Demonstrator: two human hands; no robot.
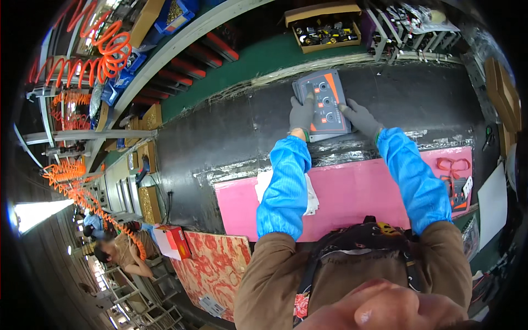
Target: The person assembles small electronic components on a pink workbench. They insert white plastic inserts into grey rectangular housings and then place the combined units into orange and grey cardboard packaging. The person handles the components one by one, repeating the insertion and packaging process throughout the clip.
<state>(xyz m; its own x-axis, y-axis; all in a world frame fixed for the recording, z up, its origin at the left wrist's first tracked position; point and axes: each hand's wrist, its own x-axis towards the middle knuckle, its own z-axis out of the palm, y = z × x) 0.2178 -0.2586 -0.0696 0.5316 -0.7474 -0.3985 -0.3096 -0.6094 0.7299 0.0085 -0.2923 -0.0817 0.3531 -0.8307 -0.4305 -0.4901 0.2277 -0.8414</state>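
Observation:
A stack of flat grey panels [335, 99] with orange corners and three round dial openings lies over the black work surface, slightly fanned at its left side. My left hand [301, 116], in a grey glove, grips the stack's left edge with the thumb on its face. On the opposite side my right hand [361, 117], also gloved in grey, holds the lower right edge, its fingers partly hidden. Blue sleeve covers reach up both forearms. Nearer to me is a pink mat [357, 187], with white paper sheets [311, 198] partly under my left forearm.
An open cardboard box [324, 39] of small black and yellow parts stands at the back. On the mat's right end lies a dark orange-marked device [456, 190] with a red cord. Orange coiled hoses [113, 52] hang at the left; a person [124, 250] sits beyond.

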